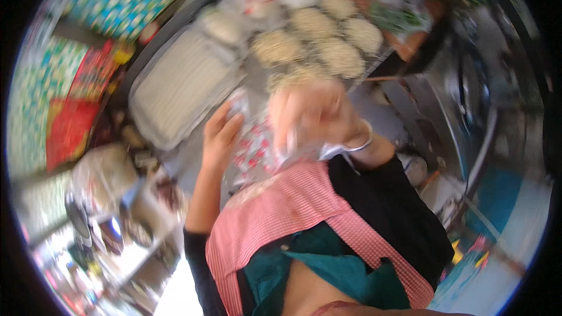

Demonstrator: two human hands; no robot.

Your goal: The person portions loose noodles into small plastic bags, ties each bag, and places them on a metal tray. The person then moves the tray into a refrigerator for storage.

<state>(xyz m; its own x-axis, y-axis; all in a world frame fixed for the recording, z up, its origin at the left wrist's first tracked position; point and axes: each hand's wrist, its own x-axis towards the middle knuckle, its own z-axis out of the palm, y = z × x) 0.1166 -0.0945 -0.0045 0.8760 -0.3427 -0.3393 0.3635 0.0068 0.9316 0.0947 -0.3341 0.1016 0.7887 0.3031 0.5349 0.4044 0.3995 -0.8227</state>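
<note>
My left hand (224,129) has its thumb and fingers closed on the edge of a clear plastic bag with a red print (254,151), which hangs before my apron. Blurred by motion, my right hand (311,112), with a bangle at the wrist, is over the bag's right side; whether it holds anything is unclear. Just beyond it lies a heap of pale noodles (303,74), partly hidden by the hand. Several round noodle bundles (314,24) sit farther back. A plastic-lined tray of white noodles or strands (184,87) lies to the left.
Filled plastic bags (252,4) stand behind the tray. Leafy greens in a plastic bag (399,17) lie at the back right. A large metal pot or basin (461,83) is at the right. Shelves with bowls (109,232) and other wares stand at the lower left.
</note>
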